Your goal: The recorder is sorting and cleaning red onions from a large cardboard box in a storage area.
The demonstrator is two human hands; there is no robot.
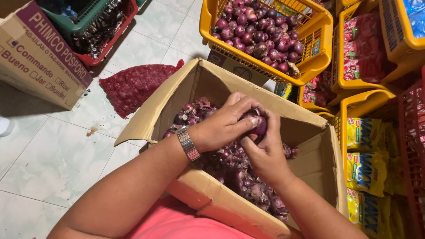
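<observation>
Both my hands meet over an open cardboard box (310, 177) filled with red onions and loose purple skins (239, 175). My left hand (223, 124), with a metal watch on its wrist, and my right hand (265, 148) together grip one red onion (259, 126). The left fingers curl over the onion's top while the right hand cups it from below and to the right. Much of the onion is hidden by the fingers.
A yellow basket (318, 57) of red onions stands just beyond the box. A red mesh sack (133, 86) lies on the tiled floor at left, near a printed carton (40, 57). More yellow baskets (349, 106) with packaged goods crowd the right side.
</observation>
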